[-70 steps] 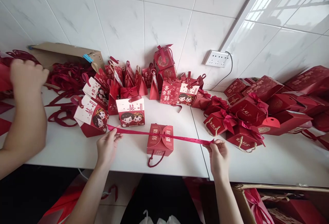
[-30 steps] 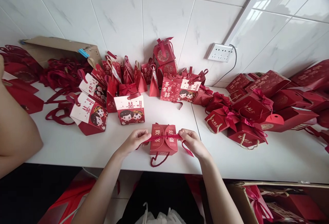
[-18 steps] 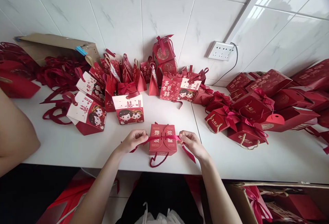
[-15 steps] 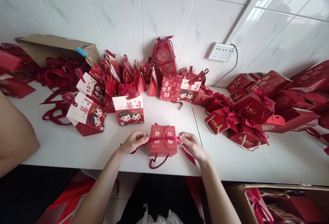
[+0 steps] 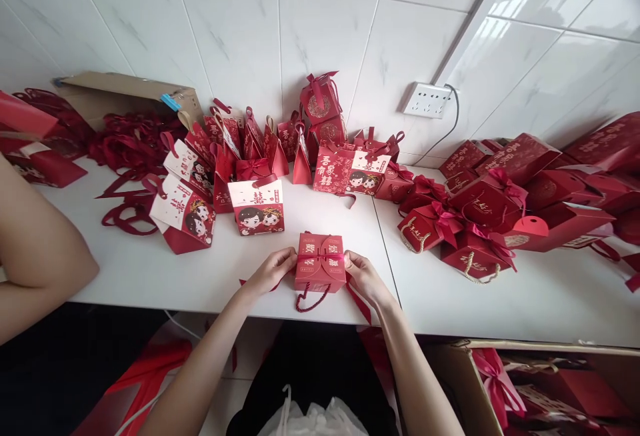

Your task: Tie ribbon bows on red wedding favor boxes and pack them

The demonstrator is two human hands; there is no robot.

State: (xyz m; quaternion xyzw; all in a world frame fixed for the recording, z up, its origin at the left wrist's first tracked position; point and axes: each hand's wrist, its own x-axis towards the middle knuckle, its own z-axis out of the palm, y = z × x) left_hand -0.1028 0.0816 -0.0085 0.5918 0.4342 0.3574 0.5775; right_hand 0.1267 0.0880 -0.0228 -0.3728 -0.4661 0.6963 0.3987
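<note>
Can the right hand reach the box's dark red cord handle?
Probably yes: the cord handle lies uncovered at the near side of the box, though the right hand pinches the ribbon.

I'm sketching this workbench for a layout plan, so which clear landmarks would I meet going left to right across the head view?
Co-worker's arm → tilted couple-print box → left hand → red box → right hand → power strip → pink bow at lower right.
</note>
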